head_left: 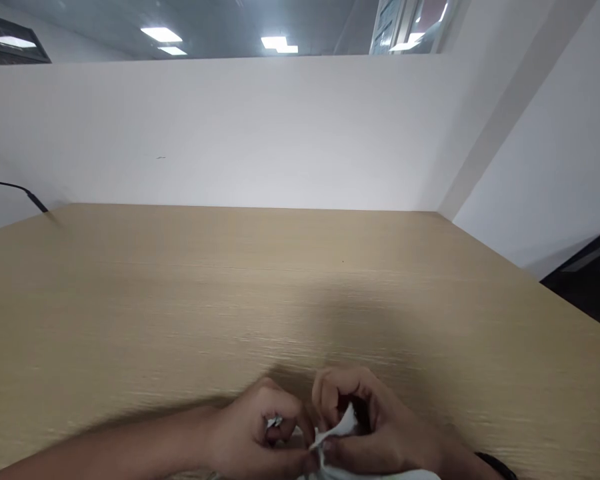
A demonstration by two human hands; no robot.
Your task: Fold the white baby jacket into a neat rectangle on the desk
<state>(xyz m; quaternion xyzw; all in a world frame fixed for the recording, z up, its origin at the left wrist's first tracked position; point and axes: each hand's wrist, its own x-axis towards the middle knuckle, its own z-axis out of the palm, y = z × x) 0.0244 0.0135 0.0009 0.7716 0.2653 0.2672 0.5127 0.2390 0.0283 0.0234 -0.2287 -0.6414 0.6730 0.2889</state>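
At the bottom middle, a crumpled piece of thin white material (347, 421), cloth or tissue, shows between my two hands and runs off the lower edge. My left hand (260, 427) is closed, its thumb and fingers pinching the material from the left. A small shiny bit shows inside the curl of its fingers; I cannot make out what it is. My right hand (375, 423) is closed too, with the thumb pressed on the material and a fold sticking up between thumb and fingers. The fingertips of both hands nearly meet. A dark band (496, 465) circles my right wrist.
The wooden tabletop (250, 280) stretches away from my hands to a white partition (240, 133) behind and another on the right. A black cable (27, 193) comes down at the far left. Something dark (587, 280) stands beyond the table's right edge.
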